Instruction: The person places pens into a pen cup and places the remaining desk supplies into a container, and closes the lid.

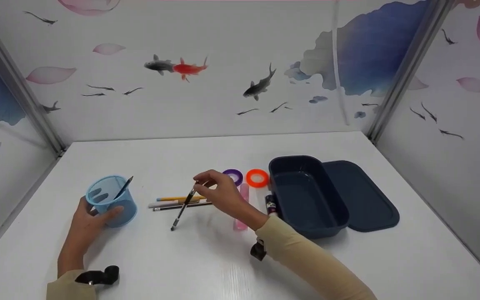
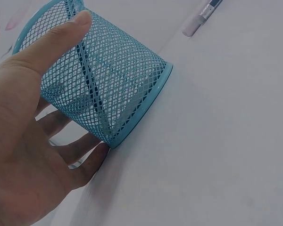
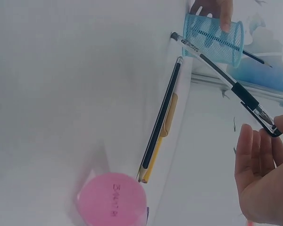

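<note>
My left hand [image 1: 86, 227] grips a light blue mesh pen holder [image 1: 126, 210], thumb on the near side and fingers behind it. One dark pencil [image 1: 122, 188] leans inside, its sharpened tip above the rim. In the right wrist view, my right hand [image 3: 264, 188] pinches a clear-barrelled gel pen [image 3: 220, 73] with a black grip by its capped end. The pen slants down over the table, right of the holder. Behind it lie a black pencil [image 3: 161, 115], a yellow pencil [image 1: 171, 199] and a tan-handled item [image 3: 169, 117], partly hidden by my right hand in the head view.
Right of my right hand lie a pink cylinder [image 1: 241, 225], purple tape roll [image 1: 240, 179], orange tape roll [image 1: 257, 186] and dark patterned tube [image 1: 270, 204]. Beyond them stands a navy bin [image 1: 306, 196], its lid [image 1: 369, 204] leaning alongside. Printed panels [image 1: 223, 112] enclose the table.
</note>
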Demonstrator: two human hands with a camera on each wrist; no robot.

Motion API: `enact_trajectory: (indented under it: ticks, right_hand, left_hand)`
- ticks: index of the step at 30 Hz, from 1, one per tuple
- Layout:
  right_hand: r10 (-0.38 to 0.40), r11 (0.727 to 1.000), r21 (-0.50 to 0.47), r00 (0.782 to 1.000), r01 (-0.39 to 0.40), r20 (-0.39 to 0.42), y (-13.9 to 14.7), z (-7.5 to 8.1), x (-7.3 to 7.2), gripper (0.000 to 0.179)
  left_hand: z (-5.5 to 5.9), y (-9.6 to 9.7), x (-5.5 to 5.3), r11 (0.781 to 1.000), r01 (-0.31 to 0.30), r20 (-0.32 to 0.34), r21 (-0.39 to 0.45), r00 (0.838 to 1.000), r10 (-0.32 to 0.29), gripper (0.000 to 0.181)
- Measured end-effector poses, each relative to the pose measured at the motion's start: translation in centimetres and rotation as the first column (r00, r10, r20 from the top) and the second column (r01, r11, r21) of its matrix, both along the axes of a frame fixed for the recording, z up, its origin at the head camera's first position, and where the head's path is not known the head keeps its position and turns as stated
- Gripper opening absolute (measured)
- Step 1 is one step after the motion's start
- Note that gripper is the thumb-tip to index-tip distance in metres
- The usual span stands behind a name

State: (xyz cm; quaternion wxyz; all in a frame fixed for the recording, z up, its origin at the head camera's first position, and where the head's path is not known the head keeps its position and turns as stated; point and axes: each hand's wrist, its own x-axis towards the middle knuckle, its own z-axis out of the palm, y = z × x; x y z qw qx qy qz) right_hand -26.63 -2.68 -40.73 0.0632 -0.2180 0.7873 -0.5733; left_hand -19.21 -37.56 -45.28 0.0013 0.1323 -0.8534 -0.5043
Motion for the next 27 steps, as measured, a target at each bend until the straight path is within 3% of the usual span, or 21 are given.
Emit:
enact_trajectory:
  ticks: [10,17,27]
  right_hand:
    - [0.023,0.983,-0.182,0.999,-0.014,0.047,-1.2,0.5,0.1,0.025]
    - [0.098,0.943,-0.327,0.991,-0.065,0.085,-2.7,2.7,0.2,0.026]
    - [0.099,0.925,-0.374,0.993,-0.067,0.066,-4.8,5.2,0.0,0.024]
  left_hand:
    - [0.0,0.1,0.2,1.0,-0.005,0.001,0.003,1.0,0.005,0.117]
    - [0.0,0.2,0.3,1.0,-0.005,-0.003,-0.013,1.0,0.005,0.117]
    - [0.1,0.4,0.3,1.0,-0.012,-0.015,-0.02,1.0,0.011,0.118]
